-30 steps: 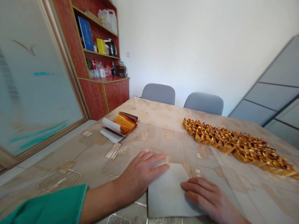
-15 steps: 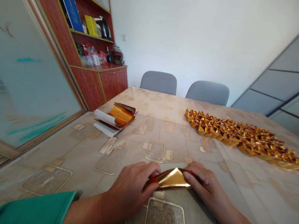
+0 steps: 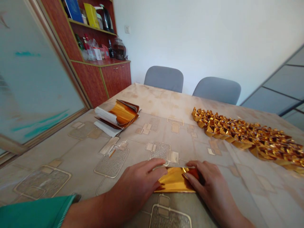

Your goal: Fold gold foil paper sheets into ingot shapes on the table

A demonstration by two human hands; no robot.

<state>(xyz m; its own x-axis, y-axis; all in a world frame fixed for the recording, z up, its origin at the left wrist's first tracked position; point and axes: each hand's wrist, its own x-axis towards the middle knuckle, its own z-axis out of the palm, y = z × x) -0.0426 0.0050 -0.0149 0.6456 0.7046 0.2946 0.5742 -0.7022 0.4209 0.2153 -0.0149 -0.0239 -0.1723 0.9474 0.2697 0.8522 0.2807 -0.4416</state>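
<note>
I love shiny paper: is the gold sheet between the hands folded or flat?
Folded: the gold sheet is a narrow strip with a straight near edge, between left hand and right hand.

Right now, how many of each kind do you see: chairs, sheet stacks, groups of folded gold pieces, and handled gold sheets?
Gray chairs: 2
Sheet stack: 1
Group of folded gold pieces: 1
Handled gold sheet: 1
Total: 5

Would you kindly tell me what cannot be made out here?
Head view, gold sheet: ends partly covered by the left hand and right hand.
Head view, folded gold pieces: rightmost cut off by right edge.
Head view, blue item: top cut off by the upper edge.
</note>
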